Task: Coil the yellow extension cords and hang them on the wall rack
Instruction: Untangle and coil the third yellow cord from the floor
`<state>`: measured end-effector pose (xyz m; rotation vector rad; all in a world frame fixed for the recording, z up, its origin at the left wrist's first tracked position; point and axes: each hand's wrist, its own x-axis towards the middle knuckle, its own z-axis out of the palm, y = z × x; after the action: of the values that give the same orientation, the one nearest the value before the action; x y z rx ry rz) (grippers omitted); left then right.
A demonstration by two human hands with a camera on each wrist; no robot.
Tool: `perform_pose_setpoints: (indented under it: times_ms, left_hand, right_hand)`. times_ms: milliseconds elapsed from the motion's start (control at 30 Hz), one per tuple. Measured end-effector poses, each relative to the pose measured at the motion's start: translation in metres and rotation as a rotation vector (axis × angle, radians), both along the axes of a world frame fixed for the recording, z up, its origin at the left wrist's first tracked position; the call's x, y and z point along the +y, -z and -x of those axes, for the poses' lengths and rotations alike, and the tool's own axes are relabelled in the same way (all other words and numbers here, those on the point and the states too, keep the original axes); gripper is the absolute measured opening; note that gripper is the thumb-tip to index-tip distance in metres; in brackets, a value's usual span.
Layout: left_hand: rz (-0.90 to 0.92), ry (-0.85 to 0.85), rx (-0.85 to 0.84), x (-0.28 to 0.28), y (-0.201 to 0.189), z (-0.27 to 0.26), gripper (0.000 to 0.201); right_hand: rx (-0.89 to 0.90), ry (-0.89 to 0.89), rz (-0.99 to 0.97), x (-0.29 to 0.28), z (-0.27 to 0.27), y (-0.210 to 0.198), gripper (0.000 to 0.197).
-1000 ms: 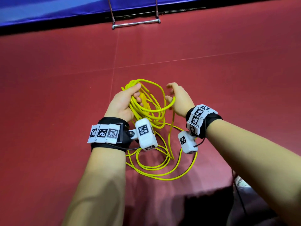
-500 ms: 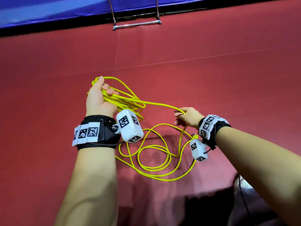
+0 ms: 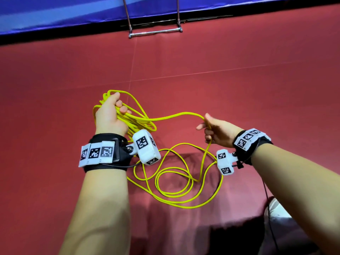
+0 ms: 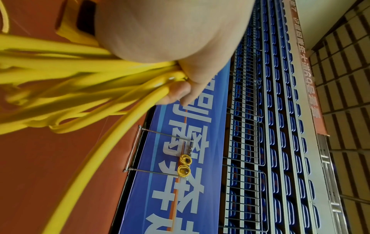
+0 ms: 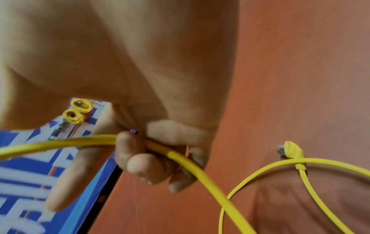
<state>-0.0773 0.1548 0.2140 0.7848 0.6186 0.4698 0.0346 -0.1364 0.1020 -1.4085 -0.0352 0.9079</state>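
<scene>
- While my left hand [image 3: 110, 116] clenched the coiled cord [image 3: 128, 120] at centre frame, my right hand [image 3: 219, 130] pinched one strand.
- Loose loops lay lower centre on the red floor [image 3: 55, 89]; the rack [image 3: 155, 32] sat top centre.

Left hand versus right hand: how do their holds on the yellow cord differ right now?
The left hand grips a bundle of gathered loops; the right hand holds a single strand. The left hand is raised further from the camera, the right hand lower and off to the side. Both hold the same yellow cord, whose slack lies on the red floor.
</scene>
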Motion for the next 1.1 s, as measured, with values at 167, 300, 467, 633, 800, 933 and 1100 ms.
perform_pose_setpoints:
  times_ms: [167, 300, 467, 633, 800, 933, 1100]
  left_hand:
    - [-0.080, 0.053, 0.041, 0.003, -0.009, 0.002, 0.026]
    - [-0.142, 0.096, 0.059, -0.004, -0.019, 0.006, 0.028]
    - [-0.166, 0.172, 0.092, -0.015, -0.037, 0.001, 0.029]
    - [-0.224, 0.227, 0.103, -0.030, -0.074, -0.011, 0.028]
    - [-0.289, 0.304, 0.102, -0.046, -0.114, -0.022, 0.027]
    - [-0.360, 0.367, 0.129, -0.058, -0.129, -0.028, 0.027]
    - [-0.387, 0.395, 0.187, -0.066, -0.111, -0.034, 0.032]
  right_hand:
    - [-0.304, 0.032, 0.212, 0.008, 0.001, -0.010, 0.041]
    - [-0.627, -0.063, 0.537, 0.015, 0.001, -0.034, 0.031]
    - [-0.956, -0.171, 0.955, 0.045, 0.004, -0.071, 0.040]
    - [-1.150, -0.200, 1.115, 0.069, 0.011, -0.125, 0.028]
    - [-1.118, -0.202, 1.064, 0.079, 0.009, -0.164, 0.017]
    - [-0.940, -0.100, 0.831, 0.086, 0.003, -0.181, 0.027]
    - [-0.276, -0.006, 0.112, 0.089, 0.006, -0.189, 0.039]
